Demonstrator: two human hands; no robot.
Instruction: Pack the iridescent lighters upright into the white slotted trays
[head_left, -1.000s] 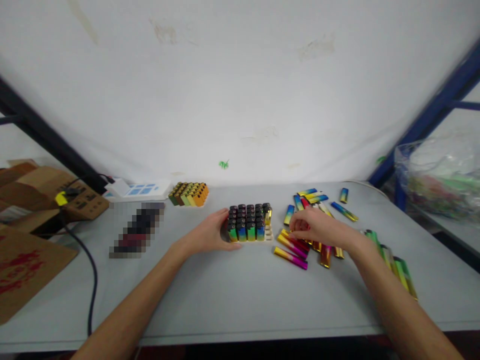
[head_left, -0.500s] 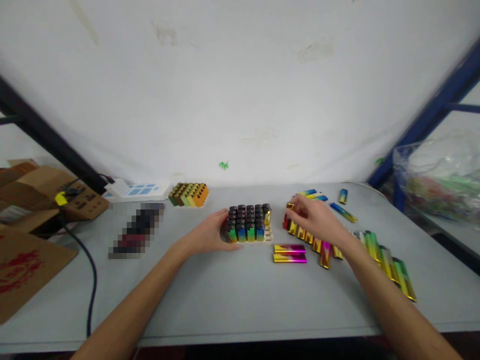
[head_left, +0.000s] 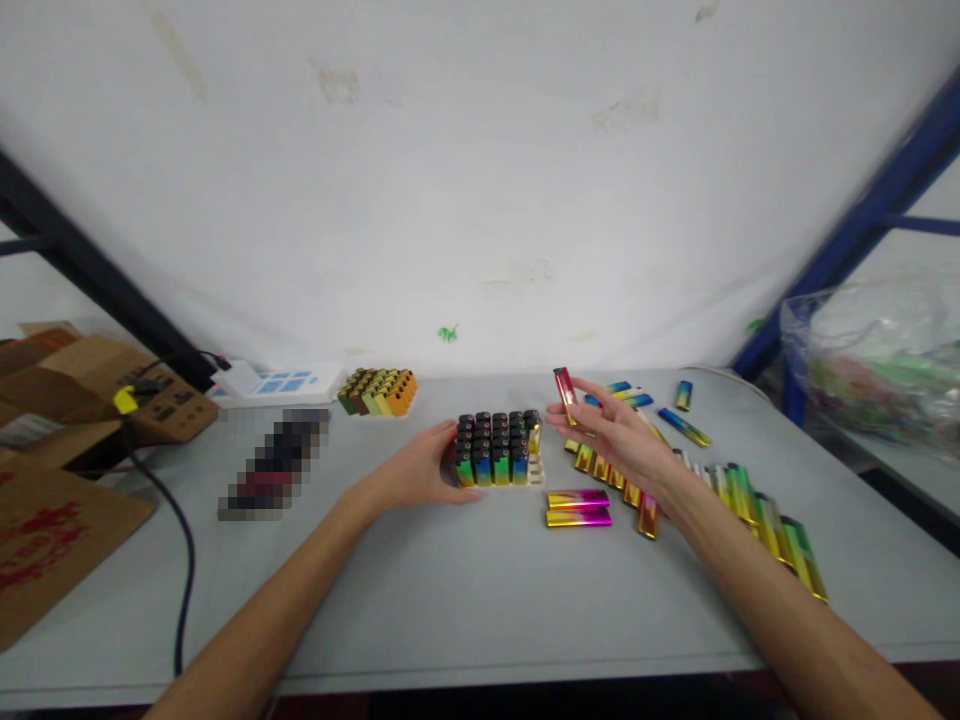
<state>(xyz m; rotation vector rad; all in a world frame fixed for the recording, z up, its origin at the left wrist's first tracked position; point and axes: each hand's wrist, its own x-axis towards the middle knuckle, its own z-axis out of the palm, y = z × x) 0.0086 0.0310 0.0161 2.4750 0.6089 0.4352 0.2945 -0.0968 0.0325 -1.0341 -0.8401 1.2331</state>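
My right hand (head_left: 611, 430) pinches a shiny red lighter (head_left: 563, 384), lifted above the table and tilted a little off upright. Just left of it stands a white tray (head_left: 537, 474) packed with upright black-topped lighters (head_left: 484, 460), mostly blue-green below, one gold. Several open slots show at the tray's front right corner. Curled around the tray's left end is my left hand (head_left: 420, 465), thumb at the front and fingers behind. Two gold-and-magenta lighters (head_left: 579, 508) lie flat in front of the tray. A slanted row of gold lighters (head_left: 604, 472) lies under my right hand.
Green-gold lighters (head_left: 772, 530) lie at the right, blue ones (head_left: 684, 425) farther back. At the back left are a block of orange-and-green lighters (head_left: 377, 390) and a white device (head_left: 281, 382). Cardboard boxes (head_left: 67, 480) and a black cable (head_left: 184, 560) occupy the left; a clear plastic bag (head_left: 877, 360) the right.
My right hand has raised the red lighter from the end of the gold row and moved slightly left toward the tray. My left hand stays at the tray.
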